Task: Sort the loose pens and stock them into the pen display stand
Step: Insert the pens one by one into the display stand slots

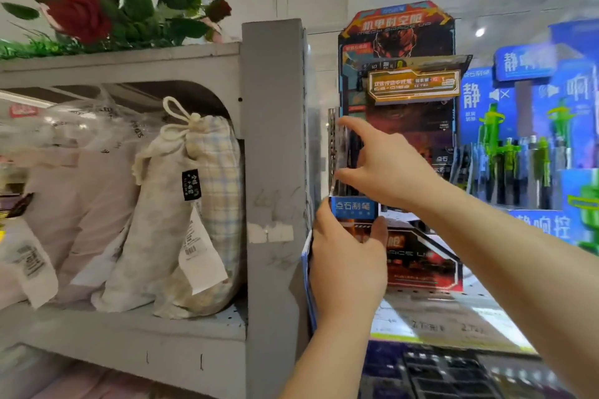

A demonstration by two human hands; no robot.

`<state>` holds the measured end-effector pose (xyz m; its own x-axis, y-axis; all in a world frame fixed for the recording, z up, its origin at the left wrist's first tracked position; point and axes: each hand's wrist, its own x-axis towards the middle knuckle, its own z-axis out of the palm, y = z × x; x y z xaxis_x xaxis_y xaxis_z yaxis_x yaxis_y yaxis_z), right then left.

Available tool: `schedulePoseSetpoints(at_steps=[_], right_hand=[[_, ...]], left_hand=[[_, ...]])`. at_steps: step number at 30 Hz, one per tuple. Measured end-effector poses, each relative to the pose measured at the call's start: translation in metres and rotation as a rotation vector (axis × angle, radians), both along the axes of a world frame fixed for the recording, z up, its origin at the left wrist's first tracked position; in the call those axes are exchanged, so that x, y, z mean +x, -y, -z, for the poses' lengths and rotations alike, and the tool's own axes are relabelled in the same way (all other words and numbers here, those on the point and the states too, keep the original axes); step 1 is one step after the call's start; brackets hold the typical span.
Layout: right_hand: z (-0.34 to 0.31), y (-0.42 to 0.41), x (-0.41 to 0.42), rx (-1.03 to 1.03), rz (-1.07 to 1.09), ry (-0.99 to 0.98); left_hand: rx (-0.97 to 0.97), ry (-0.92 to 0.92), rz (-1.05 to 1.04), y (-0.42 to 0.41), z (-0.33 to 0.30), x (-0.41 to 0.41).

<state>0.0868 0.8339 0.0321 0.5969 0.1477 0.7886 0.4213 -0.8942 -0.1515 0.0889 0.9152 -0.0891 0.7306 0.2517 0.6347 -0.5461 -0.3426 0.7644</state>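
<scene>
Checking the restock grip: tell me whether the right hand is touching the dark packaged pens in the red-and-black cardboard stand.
Touching. The head view shows the right hand pinching the dark packaged pens between thumb and forefinger, no gap visible.

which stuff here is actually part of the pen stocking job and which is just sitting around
Part of the job:
- black pens, pinched by the right hand
- blue-fronted box, held by the left hand
- dark pen display stand

Just sitting around:
- drawstring cloth bags
- red rose
- blue pen display

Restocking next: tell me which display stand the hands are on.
The dark mecha-art stand, left of the blue-and-green stand; both the left hand and right hand touch it.
</scene>
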Motion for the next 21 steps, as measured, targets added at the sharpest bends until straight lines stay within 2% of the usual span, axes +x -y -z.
schedulePoseSetpoints(at_steps=[3, 11, 15, 18, 21], right_hand=[[0.005, -0.003, 0.000, 0.073, -0.101, -0.089], [0.041, 0.024, -0.039, 0.342, -0.178, 0.015], [0.064, 0.093, -0.094, 0.472, -0.144, -0.095], [0.085, 0.158, -0.146, 0.571, -0.125, -0.150], [0.109, 0.232, -0.201, 0.628, -0.055, -0.168]], left_hand=[[0.012, 0.009, 0.027, -0.002, -0.001, -0.001], [0.148, 0.041, -0.006, -0.002, -0.002, -0.014], [0.143, 0.075, -0.002, 0.001, -0.002, -0.031], [0.057, 0.100, -0.016, 0.013, 0.003, -0.051], [-0.082, 0.156, 0.136, 0.056, 0.019, -0.086]])
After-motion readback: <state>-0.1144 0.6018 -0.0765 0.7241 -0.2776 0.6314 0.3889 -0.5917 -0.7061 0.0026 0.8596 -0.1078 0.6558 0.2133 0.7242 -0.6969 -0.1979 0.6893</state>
